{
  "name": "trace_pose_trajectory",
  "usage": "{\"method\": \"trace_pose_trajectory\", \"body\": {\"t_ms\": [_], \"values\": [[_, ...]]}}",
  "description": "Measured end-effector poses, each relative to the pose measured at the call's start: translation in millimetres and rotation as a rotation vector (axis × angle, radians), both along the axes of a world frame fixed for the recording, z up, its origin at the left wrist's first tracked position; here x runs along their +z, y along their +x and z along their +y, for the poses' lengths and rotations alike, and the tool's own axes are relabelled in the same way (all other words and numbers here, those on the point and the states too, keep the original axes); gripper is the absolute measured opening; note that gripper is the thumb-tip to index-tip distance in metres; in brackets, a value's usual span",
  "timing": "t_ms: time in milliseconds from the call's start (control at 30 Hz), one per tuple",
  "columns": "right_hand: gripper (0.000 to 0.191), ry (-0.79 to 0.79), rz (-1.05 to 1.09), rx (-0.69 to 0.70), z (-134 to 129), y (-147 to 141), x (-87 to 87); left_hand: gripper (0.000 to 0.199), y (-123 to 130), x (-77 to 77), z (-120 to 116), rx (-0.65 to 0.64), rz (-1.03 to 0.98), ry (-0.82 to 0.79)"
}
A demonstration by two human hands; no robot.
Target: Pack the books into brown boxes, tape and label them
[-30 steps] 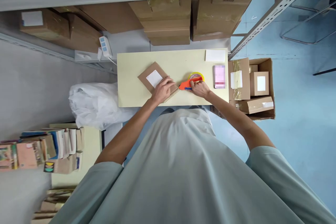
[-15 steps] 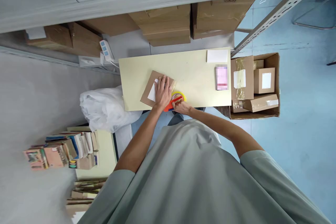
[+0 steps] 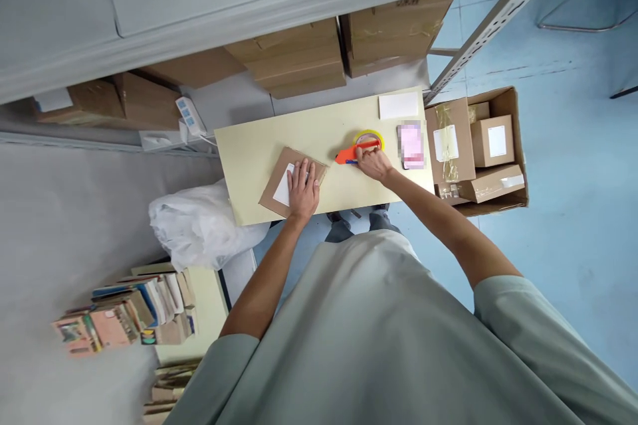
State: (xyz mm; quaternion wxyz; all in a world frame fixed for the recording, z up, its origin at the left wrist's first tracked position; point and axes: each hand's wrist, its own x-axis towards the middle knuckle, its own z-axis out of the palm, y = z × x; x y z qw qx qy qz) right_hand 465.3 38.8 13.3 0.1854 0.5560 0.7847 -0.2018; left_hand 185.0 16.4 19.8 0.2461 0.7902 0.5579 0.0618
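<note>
On the cream tabletop (image 3: 244, 166) lies a flat brown cardboard parcel (image 3: 273, 198) bearing a white label (image 3: 282, 190). My left hand (image 3: 304, 192) rests on it, palm down with the fingers stretched out. To the right, my right hand (image 3: 375, 163) is closed around the handle of an orange-red tape dispenser (image 3: 345, 156) with a yellow roll of tape (image 3: 379, 137). The dispenser is over the table, apart from the parcel. A pink, blurred-out item (image 3: 411, 145) and a white rectangular item (image 3: 399, 106) lie further right.
A large open carton (image 3: 519, 146) with several smaller boxes stands at the table's right end. Behind are a grey shelf (image 3: 249, 46) with cartons and a white power strip (image 3: 190, 116). White plastic wrapping (image 3: 199, 222) and stacked books (image 3: 124, 312) are at left.
My right hand has moved the tape dispenser from the parcel's near right corner, away to the right and further onto the table. My left hand stays on the parcel. The view has tilted slightly.
</note>
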Motion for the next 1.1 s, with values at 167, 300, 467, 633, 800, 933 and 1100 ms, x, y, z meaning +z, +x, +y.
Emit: {"method": "trace_pose_trajectory", "body": {"t_ms": [167,300,467,633,800,933,1100], "values": [[0.057,0.036,0.025,0.073,31,-13,4.4,0.056,-6,3.0,9,-0.009,0.0,0.051],[0.057,0.056,0.049,0.064,37,-31,4.8,0.044,2,-0.3,31,0.184,0.031,0.089],[0.059,0.05,0.094,0.113,24,-32,2.9,0.055,18,-13.3,44,0.201,0.008,0.08],[0.062,-0.01,0.121,0.138,-12,-37,3.6,0.069,17,-11.7,44,0.25,-0.014,0.122],[0.059,-0.017,0.144,0.206,-42,-59,0.8,0.058,8,-0.6,43,0.157,-0.015,0.089],[0.047,-0.011,0.216,0.281,-57,-86,-5.8,0.055,-3,6.8,18,0.017,0.013,0.058],[0.039,-0.007,0.266,0.332,-69,-107,-11.9,0.055,-16,2.4,-22,-0.03,-0.009,0.027]]}}
